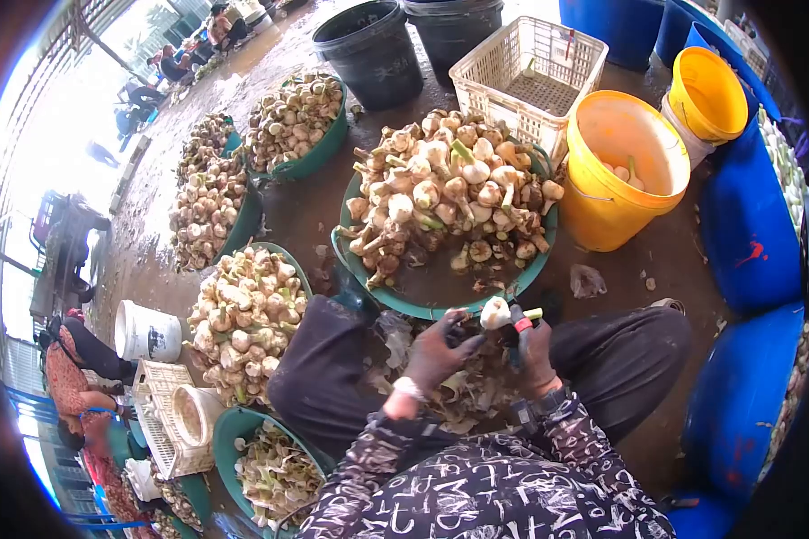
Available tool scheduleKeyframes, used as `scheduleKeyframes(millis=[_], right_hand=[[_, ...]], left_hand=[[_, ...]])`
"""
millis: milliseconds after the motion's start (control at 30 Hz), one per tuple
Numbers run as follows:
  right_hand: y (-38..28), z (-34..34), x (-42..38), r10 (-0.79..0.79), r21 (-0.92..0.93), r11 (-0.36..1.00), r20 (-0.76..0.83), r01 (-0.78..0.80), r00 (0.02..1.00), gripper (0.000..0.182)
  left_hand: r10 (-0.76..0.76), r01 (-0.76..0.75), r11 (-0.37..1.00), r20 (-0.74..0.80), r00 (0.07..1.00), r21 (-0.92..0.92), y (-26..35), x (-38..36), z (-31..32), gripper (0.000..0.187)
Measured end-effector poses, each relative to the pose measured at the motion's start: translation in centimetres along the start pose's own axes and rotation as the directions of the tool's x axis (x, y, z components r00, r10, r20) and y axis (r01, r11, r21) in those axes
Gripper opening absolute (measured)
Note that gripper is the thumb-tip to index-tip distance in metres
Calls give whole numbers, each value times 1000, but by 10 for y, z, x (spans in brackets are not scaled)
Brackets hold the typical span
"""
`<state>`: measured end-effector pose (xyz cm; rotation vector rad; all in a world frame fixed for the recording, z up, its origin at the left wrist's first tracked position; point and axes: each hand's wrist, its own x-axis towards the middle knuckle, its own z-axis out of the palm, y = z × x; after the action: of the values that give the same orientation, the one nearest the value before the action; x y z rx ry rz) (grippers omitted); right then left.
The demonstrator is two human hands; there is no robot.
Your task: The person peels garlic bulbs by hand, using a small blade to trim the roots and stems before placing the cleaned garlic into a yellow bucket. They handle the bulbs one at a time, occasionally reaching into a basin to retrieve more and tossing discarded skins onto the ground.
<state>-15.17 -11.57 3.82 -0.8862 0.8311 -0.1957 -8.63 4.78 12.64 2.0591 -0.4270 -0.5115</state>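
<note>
Between my hands is a white garlic bulb (495,313), its green stem (534,313) pointing right. My left hand (436,355), in a dark dirty glove, reaches toward the bulb from the left, thumb and forefinger apart right beside it. Closed beside the stem, my right hand (534,352) grips a small tool (521,324) with red and black parts; its blade is hidden. Just beyond my hands stands a wide green tub (449,312) heaped with untrimmed garlic (454,184). Pale peelings (476,395) lie on the ground between my legs.
A yellow bucket (584,211) holding a few bulbs stands right of the tub, near a cream crate (503,112). Black buckets (368,67) are behind. More garlic heaps (243,310) and a tub of peelings (274,472) sit left. Blue barrels (751,234) line the right. People (90,395) sit at left.
</note>
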Motion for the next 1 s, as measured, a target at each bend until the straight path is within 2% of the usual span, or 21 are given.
scheduleKeyframes(millis=[33,100,133,200,233,267,333,367,433,467,500,533,567,600,667,700,733,800,833,900,1000], right_hand=[[5,-2,-2,-129,-95,987,47,133,990,21],[0,5,-15,-343,-251,896,135,367,929,17],[0,6,-17,-341,-249,897,138,366,930,17],[2,4,-19,-502,-342,763,219,548,837,17],[2,4,-20,-501,-339,767,215,545,838,17],[1,4,-18,-472,-317,804,173,503,864,16],[1,3,-16,-443,-291,838,128,460,887,16],[2,2,-14,-385,-256,882,89,395,919,16],[2,0,-11,-326,-214,920,51,329,944,16],[3,0,-11,-327,-211,920,49,330,944,17],[6,0,-12,-325,-209,921,48,328,944,17],[10,0,-14,-319,-210,923,51,323,946,17],[12,0,-13,-365,-275,887,72,371,928,18],[11,2,-13,-414,-337,842,97,421,905,19],[8,6,-21,-478,-407,770,140,491,867,19],[5,7,-27,-531,-471,692,184,548,828,20],[0,5,-29,-532,-472,691,181,548,827,20],[-9,3,-31,-670,-553,435,329,711,665,21],[-12,3,-32,-670,-552,436,327,710,666,21],[-16,3,-35,-717,-525,279,443,804,538,25],[-19,7,-40,-737,-542,167,487,824,469,26]], left_hand=[[-2,2,1000,0,1000,-3,-1,7,14,53],[65,-37,991,-211,975,131,-6,17,30,47],[63,-35,990,-213,975,134,-8,21,30,47],[-59,72,984,-82,995,163,-6,24,28,36],[-86,82,995,-76,993,-56,-5,22,26,32],[-85,82,995,-75,994,-52,-11,21,22,32],[-267,271,958,-53,962,98,-37,21,10,33],[-264,268,958,-51,963,101,-56,18,9,33],[-117,212,828,-209,971,518,-86,11,10,34],[-117,212,826,-208,971,522,-81,11,9,34],[-169,208,949,-175,970,237,-67,10,6,37],[-209,201,977,-131,969,-75,-52,7,6,39],[-116,117,993,-228,967,-9,-29,5,10,42],[-114,114,993,-232,966,-11,-20,6,15,42],[3,15,995,-173,985,100,-9,9,24,42],[53,-10,964,-156,986,264,-6,12,26,37],[55,-13,965,-153,987,263,-6,13,27,37],[-150,148,988,-87,985,-33,-7,15,29,32],[-150,148,988,-86,985,-32,-9,16,27,32],[-199,195,974,-19,980,-114,-11,19,23,23],[-274,275,946,31,961,-170,-11,20,19,23]])
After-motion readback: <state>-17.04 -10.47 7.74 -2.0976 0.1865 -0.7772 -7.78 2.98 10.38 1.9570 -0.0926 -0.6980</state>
